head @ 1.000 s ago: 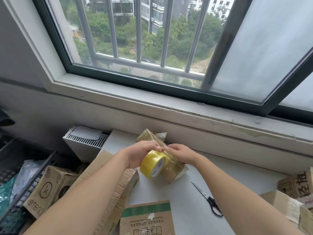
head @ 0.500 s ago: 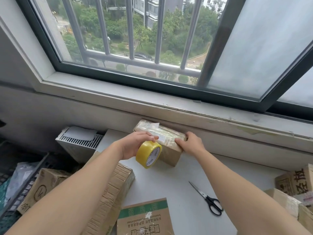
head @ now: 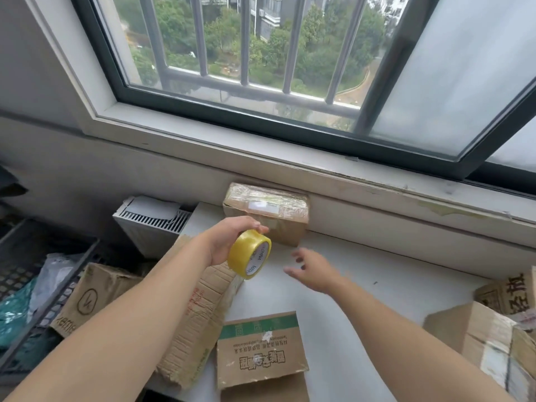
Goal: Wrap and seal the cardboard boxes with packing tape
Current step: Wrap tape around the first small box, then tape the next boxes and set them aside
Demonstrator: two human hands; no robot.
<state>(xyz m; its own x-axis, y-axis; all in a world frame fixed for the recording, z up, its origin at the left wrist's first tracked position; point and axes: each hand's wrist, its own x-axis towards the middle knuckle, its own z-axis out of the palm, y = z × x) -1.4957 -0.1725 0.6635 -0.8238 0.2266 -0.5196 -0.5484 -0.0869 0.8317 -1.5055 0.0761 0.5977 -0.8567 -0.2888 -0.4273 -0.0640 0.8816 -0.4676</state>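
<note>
A small cardboard box (head: pixel 265 211) wrapped in clear tape stands at the back of the white table (head: pixel 377 274), against the wall under the window. My left hand (head: pixel 229 239) grips a yellow roll of packing tape (head: pixel 250 253) just in front of the box. My right hand (head: pixel 314 271) hovers above the table to the right of the roll, blurred, fingers spread and holding nothing. A green-striped box (head: pixel 261 348) lies at the near edge.
Flattened cardboard (head: pixel 197 320) leans at the table's left edge. More boxes (head: pixel 481 340) sit at the right. A white radiator (head: pixel 150 220) stands left of the table. A dark crate (head: pixel 43 280) with bags and a box (head: pixel 92 294) sits on the floor at left.
The wrapped box was set down against the wall. My right hand let go of it and drew back towards me. My left hand with the tape roll moved slightly back from the box.
</note>
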